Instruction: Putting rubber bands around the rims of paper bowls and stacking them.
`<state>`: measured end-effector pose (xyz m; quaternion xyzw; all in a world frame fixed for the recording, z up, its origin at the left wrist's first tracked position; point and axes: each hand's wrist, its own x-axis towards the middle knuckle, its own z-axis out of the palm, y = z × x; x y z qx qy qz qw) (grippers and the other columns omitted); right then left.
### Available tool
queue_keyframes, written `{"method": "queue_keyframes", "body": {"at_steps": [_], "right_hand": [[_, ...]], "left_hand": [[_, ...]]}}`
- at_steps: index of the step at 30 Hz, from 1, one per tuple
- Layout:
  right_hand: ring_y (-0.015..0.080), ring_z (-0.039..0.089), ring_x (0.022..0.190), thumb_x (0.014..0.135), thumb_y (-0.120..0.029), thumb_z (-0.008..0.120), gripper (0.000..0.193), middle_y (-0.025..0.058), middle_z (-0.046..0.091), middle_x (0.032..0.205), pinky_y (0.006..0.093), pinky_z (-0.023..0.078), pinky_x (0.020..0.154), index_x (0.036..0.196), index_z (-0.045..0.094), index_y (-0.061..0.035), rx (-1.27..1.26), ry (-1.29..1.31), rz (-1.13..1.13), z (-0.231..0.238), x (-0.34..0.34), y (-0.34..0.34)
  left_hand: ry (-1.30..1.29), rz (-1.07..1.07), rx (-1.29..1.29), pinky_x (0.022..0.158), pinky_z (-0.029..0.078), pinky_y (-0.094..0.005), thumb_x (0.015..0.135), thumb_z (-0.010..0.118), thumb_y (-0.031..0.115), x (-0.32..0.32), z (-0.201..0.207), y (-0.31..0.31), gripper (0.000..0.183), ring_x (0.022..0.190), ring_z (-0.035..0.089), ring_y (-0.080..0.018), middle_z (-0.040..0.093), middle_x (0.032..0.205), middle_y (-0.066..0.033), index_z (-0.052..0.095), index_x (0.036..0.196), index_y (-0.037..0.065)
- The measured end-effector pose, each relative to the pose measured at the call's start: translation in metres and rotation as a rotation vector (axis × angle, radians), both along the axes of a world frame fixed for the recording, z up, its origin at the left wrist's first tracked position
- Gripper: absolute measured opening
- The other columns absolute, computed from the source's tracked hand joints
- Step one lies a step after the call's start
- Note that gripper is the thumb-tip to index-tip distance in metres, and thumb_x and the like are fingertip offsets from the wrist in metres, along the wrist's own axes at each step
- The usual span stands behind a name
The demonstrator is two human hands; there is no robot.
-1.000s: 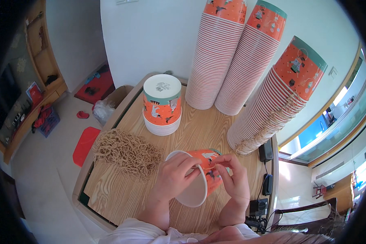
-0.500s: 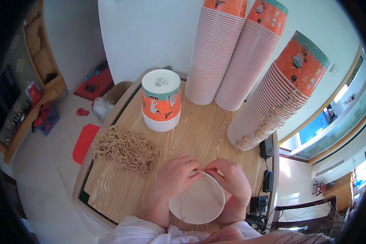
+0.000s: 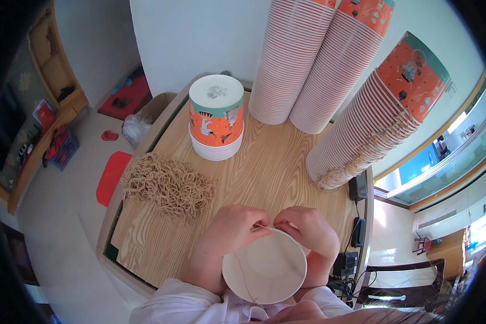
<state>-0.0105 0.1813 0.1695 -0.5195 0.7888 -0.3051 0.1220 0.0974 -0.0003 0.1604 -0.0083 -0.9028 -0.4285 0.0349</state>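
Note:
A white paper bucket [image 3: 275, 272] faces me with its open mouth, close to my body. My left hand [image 3: 235, 229] is closed at its far rim, with thumb and fingers pinching a thin brown paper string. Part of that string [image 3: 244, 278] runs down across the inside of the bucket to the near rim. On the right of the same rim, my right hand [image 3: 312, 231] is closed, its fingertips pinching the edge; whether string is also in them is hidden. Left of my hands lies a tangled heap of brown paper strings [image 3: 167, 189].
A short stack of upside-down orange and green paper buckets [image 3: 217, 127] stands beyond the heap. Tall bucket stacks [image 3: 291, 65] rise at the back; another stack [image 3: 362, 129], strung with brown loops, leans at right. Black power adapters [image 3: 345, 263] and cables line the table's right edge.
The view has shifted slightly, and the bucket's mouth has turned more toward me. Both hands stay at the rim, the right a little farther from the left.

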Motion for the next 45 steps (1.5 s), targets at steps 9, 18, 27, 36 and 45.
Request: {"method": "queue_keyframes", "body": {"at_steps": [9, 18, 27, 36, 45], "right_hand": [[0.0337, 0.061, 0.077, 0.082, -0.016, 0.06, 0.011, 0.0127, 0.064, 0.081, 0.0402, 0.049, 0.066, 0.088, 0.063, -0.0079, 0.088, -0.03, 0.085, -0.002, 0.0, -0.006], [0.0167, 0.064, 0.077, 0.083, -0.004, 0.066, 0.009, 0.0091, 0.067, 0.083, 0.0277, 0.05, 0.069, 0.091, 0.066, -0.0003, 0.051, -0.343, 0.037, -0.033, -0.03, -0.003], [0.0157, 0.064, 0.073, 0.085, -0.005, 0.065, 0.008, 0.0095, 0.066, 0.08, 0.0268, 0.05, 0.066, 0.091, 0.064, 0.001, 0.013, -0.398, -0.002, -0.043, -0.034, -0.014], [0.0147, 0.06, 0.06, 0.089, -0.012, 0.062, 0.013, 0.0091, 0.061, 0.067, 0.0279, 0.046, 0.055, 0.085, 0.06, 0.0009, 0.236, -0.198, -0.146, -0.037, -0.033, -0.011], [0.0334, 0.06, 0.064, 0.088, -0.019, 0.062, 0.016, 0.0164, 0.062, 0.073, 0.0372, 0.046, 0.056, 0.089, 0.061, -0.0026, 0.16, -0.33, -0.279, -0.046, -0.034, -0.017]], "left_hand": [[-0.143, -0.1, 0.063, 0.067, 0.052, -0.0348, 0.076, 0.073, 0.026, -0.001, -0.002, -0.006, 0.023, 0.076, 0.067, -0.0241, 0.069, 0.081, -0.0106, 0.068, 0.089, 0.007], [-0.135, -0.526, 0.994, 0.069, 0.048, -0.0255, 0.076, 0.076, 0.005, -0.052, -0.105, -0.029, 0.02, 0.077, 0.06, -0.0082, 0.063, 0.083, -0.0007, 0.061, 0.089, 0.004], [0.0, -0.609, 1.344, 0.078, 0.046, -0.0261, 0.077, 0.07, -0.003, -0.073, -0.149, -0.014, 0.019, 0.087, 0.057, -0.0117, 0.058, 0.088, -0.0016, 0.054, 0.08, 0.006], [0.01, -0.632, 1.414, 0.079, 0.045, -0.0287, 0.078, 0.068, -0.004, -0.083, -0.15, -0.004, 0.016, 0.086, 0.056, -0.0151, 0.057, 0.085, -0.0039, 0.056, 0.074, 0.006], [0.052, -0.527, 1.216, 0.08, 0.046, -0.0271, 0.077, 0.067, -0.006, -0.087, -0.149, -0.005, 0.015, 0.088, 0.06, -0.017, 0.062, 0.09, -0.0058, 0.074, 0.085, 0.005]]}}
